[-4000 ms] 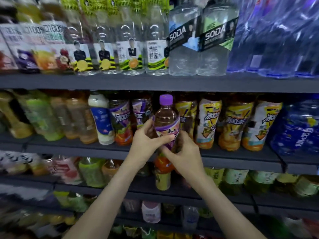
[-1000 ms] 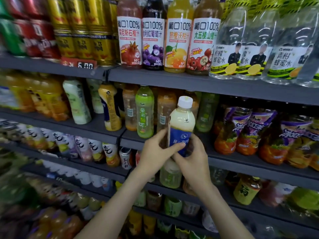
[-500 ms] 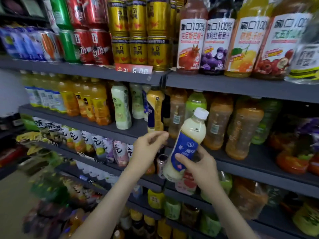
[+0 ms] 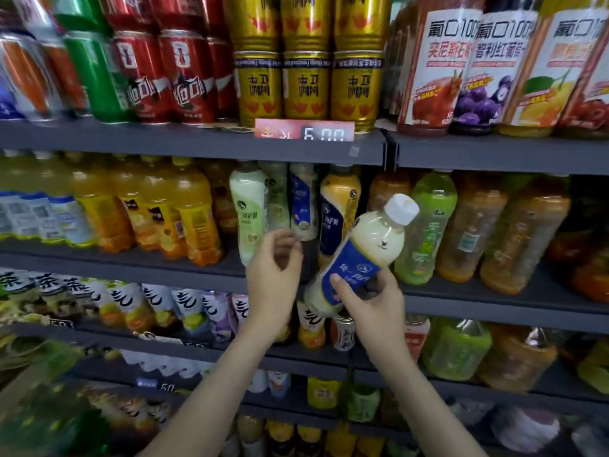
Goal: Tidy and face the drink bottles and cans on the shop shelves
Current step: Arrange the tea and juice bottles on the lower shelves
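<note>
Plainly, right hand (image 4: 375,308) grasping tilted pale bottle (image 4: 374,242), thumb across label (image 4: 356,268), left hand (image 4: 272,278) grip released, fingertips (image 4: 290,240) blurred.

Pale yellow bottle (image 4: 372,242), white cap (image 4: 401,209), blue label (image 4: 354,270). Tilted, cap pointing up and right. Gripped round lower body by right hand (image 4: 372,301), in front of middle shelf (image 4: 494,301).

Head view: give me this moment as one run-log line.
right hand: grips white-capped bottle, tilted, clear of shelf | left hand: empty, fingers loosely curled | pale bottles: upright on middle shelf
</note>
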`<control>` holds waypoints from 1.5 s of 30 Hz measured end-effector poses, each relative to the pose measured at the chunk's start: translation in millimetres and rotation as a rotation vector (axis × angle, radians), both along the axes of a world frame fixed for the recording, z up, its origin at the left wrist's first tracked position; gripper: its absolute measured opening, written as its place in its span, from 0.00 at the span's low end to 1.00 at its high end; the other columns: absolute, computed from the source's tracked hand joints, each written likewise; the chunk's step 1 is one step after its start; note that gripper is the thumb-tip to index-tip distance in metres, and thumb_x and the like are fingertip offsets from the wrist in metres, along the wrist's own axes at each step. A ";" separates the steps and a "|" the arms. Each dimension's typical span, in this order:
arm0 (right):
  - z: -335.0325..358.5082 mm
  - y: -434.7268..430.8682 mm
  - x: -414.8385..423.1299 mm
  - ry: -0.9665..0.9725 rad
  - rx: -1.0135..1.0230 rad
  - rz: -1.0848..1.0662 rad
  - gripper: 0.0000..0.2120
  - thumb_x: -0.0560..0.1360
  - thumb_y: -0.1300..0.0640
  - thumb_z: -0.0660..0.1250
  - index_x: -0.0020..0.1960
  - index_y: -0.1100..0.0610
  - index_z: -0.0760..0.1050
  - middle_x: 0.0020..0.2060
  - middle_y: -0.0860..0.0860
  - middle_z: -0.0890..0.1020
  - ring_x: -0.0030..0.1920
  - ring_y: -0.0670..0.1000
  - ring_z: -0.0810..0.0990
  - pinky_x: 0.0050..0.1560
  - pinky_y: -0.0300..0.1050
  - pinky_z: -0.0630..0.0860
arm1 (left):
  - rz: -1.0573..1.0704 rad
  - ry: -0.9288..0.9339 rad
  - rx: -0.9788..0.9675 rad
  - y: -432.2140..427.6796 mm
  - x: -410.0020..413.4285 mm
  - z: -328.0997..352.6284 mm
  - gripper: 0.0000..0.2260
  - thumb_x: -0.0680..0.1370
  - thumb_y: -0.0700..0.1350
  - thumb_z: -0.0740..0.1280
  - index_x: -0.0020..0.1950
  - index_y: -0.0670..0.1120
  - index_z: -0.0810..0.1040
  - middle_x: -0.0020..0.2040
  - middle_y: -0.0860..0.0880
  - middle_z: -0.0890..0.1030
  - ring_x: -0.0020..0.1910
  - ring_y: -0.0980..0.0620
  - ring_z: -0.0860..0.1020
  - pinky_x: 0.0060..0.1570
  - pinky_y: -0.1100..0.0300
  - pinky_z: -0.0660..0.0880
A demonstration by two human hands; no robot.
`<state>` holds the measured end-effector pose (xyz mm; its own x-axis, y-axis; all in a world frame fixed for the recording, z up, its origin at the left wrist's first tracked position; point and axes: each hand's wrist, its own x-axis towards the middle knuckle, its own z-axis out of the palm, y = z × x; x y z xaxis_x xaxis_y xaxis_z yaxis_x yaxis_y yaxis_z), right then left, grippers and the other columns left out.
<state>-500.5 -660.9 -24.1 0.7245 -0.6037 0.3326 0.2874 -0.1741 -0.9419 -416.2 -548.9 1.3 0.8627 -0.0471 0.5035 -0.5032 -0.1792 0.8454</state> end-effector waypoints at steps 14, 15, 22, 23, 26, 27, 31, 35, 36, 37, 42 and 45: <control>15.3 55.3 105.5 0.143 -0.324 -0.224 0.23 0.74 0.56 0.70 0.66 0.60 0.69 0.58 0.55 0.77 0.56 0.51 0.75 0.46 0.29 0.64 | 0.050 0.136 0.241 39.2 90.9 -18.5 0.33 0.74 0.45 0.70 0.75 0.44 0.57 0.68 0.43 0.70 0.65 0.45 0.71 0.59 0.58 0.68; 16.6 53.9 110.8 0.176 -0.325 -0.229 0.23 0.75 0.55 0.69 0.66 0.60 0.68 0.58 0.55 0.77 0.55 0.52 0.76 0.46 0.32 0.65 | 0.035 0.149 0.244 37.4 96.5 -18.8 0.33 0.74 0.45 0.70 0.75 0.44 0.58 0.66 0.43 0.72 0.63 0.44 0.72 0.57 0.56 0.70; 15.2 49.6 136.6 0.235 -0.339 -0.221 0.26 0.76 0.54 0.66 0.70 0.60 0.63 0.63 0.57 0.73 0.59 0.56 0.75 0.53 0.46 0.74 | 0.028 0.139 0.273 35.2 108.6 -21.9 0.23 0.73 0.47 0.72 0.64 0.43 0.69 0.58 0.43 0.79 0.56 0.43 0.77 0.50 0.55 0.75; 15.8 50.1 137.9 0.244 -0.339 -0.217 0.27 0.76 0.54 0.66 0.72 0.60 0.61 0.65 0.57 0.72 0.61 0.56 0.75 0.55 0.48 0.74 | 0.025 0.137 0.272 35.7 109.1 -22.9 0.23 0.73 0.47 0.72 0.64 0.43 0.70 0.58 0.43 0.79 0.56 0.43 0.77 0.50 0.55 0.75; 20.1 52.0 132.0 0.283 -0.380 -0.215 0.34 0.77 0.55 0.66 0.76 0.60 0.52 0.72 0.58 0.64 0.68 0.57 0.68 0.63 0.47 0.69 | 0.022 0.127 0.239 34.2 105.1 -24.6 0.27 0.73 0.46 0.71 0.69 0.43 0.66 0.61 0.43 0.76 0.60 0.43 0.75 0.52 0.57 0.72; 20.7 52.7 126.0 0.287 -0.398 -0.202 0.35 0.77 0.55 0.65 0.77 0.59 0.50 0.73 0.57 0.61 0.71 0.55 0.65 0.65 0.45 0.67 | 0.050 0.109 0.225 31.4 98.6 -24.5 0.30 0.73 0.45 0.71 0.72 0.42 0.63 0.65 0.41 0.73 0.64 0.43 0.72 0.57 0.55 0.70; 17.7 45.4 83.7 0.180 -0.447 -0.172 0.29 0.78 0.56 0.64 0.75 0.55 0.55 0.70 0.52 0.65 0.69 0.48 0.66 0.66 0.43 0.67 | 0.202 -0.125 0.157 12.0 48.9 -23.3 0.30 0.74 0.41 0.70 0.73 0.40 0.60 0.67 0.38 0.65 0.66 0.42 0.63 0.64 0.58 0.61; 17.6 4.8 37.1 0.058 -0.438 -0.316 0.17 0.77 0.60 0.65 0.64 0.55 0.67 0.54 0.47 0.71 0.55 0.45 0.73 0.55 0.39 0.73 | -0.092 -0.385 0.157 -21.6 15.6 -29.7 0.17 0.77 0.47 0.61 0.66 0.47 0.66 0.59 0.44 0.69 0.57 0.49 0.72 0.57 0.60 0.70; 17.7 -9.4 28.2 0.051 -0.431 -0.381 0.16 0.76 0.61 0.65 0.62 0.55 0.68 0.52 0.48 0.72 0.54 0.47 0.74 0.55 0.41 0.74 | -0.169 -0.376 0.174 -32.7 9.6 -29.8 0.17 0.77 0.48 0.60 0.65 0.49 0.66 0.57 0.46 0.70 0.55 0.50 0.73 0.56 0.58 0.72; 16.7 -24.3 21.5 0.054 -0.420 -0.447 0.15 0.76 0.61 0.65 0.62 0.56 0.68 0.51 0.48 0.71 0.53 0.49 0.74 0.54 0.44 0.74 | -0.224 -0.354 0.176 -44.0 2.9 -28.9 0.16 0.78 0.47 0.61 0.65 0.49 0.67 0.56 0.48 0.72 0.55 0.52 0.74 0.55 0.57 0.74; 13.6 -85.4 -2.9 0.106 -0.351 -0.595 0.21 0.75 0.60 0.68 0.65 0.61 0.65 0.55 0.51 0.69 0.58 0.51 0.71 0.56 0.36 0.67 | -0.267 -0.249 0.147 -102.0 -20.7 -21.4 0.22 0.76 0.42 0.67 0.68 0.43 0.66 0.59 0.50 0.69 0.59 0.54 0.72 0.59 0.60 0.71; 10.2 -104.8 -4.0 0.179 -0.365 -0.570 0.29 0.74 0.55 0.70 0.69 0.62 0.61 0.61 0.55 0.69 0.65 0.53 0.67 0.61 0.38 0.65 | -0.179 -0.176 0.136 -132.7 -22.7 -15.7 0.28 0.75 0.43 0.68 0.71 0.42 0.60 0.67 0.44 0.66 0.67 0.49 0.67 0.65 0.60 0.66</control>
